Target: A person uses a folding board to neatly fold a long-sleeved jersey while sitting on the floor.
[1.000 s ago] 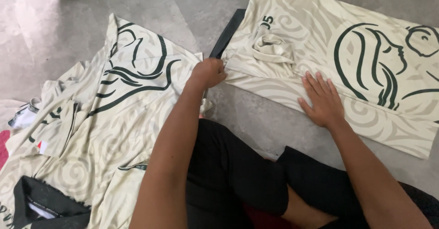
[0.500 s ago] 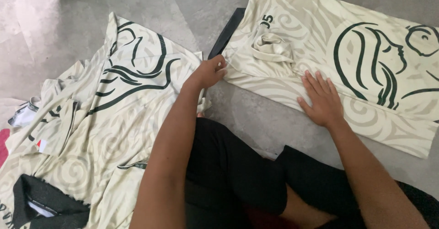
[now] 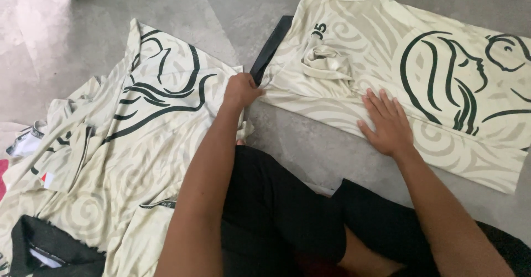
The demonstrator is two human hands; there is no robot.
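The shirt (image 3: 387, 72) lies flat on the floor (image 3: 310, 149), right of the pile (image 3: 110, 161); the left hand (image 3: 240, 90) pinches its near corner; the right hand (image 3: 387, 123) presses spread on the cloth; best pull taut, palm anchored, edges aligned.

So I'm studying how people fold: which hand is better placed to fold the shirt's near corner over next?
Probably the left hand: it pinches the corner of the spread cream shirt by the black sleeve cuff. The right hand lies flat, open, on the fabric, seemingly pinning it.
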